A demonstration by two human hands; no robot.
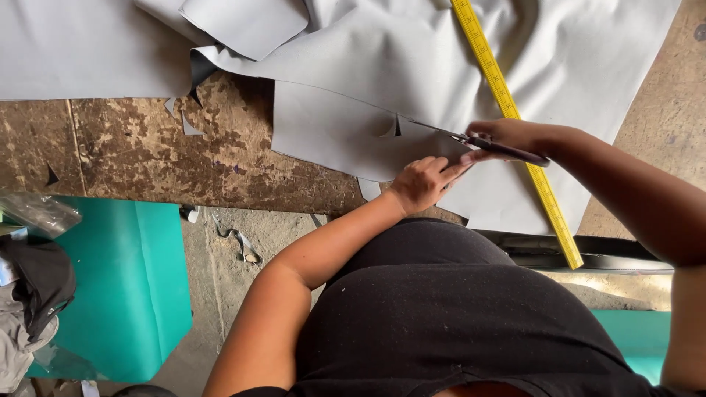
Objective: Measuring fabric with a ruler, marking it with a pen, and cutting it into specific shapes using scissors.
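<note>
Scissor handles mostly hidden inside the right hand [507, 136], fingers closed around the scissors [471, 141]; blades sit in a cut in the grey sheet [353, 81] on the worn brown surface [147, 147]. Left hand [423, 182] presses flat on the sheet, fingers extended, holding nothing. Yellow measuring tape [507, 110] runs diagonally across the sheet under the right wrist; teal sheet [125, 287] lies well apart, lower left.

Left of the fingers, well apart: teal sheet [125, 287] on the floor, dark cloth [40, 283] over it. Nearer, small scrap [243, 246] on concrete.
</note>
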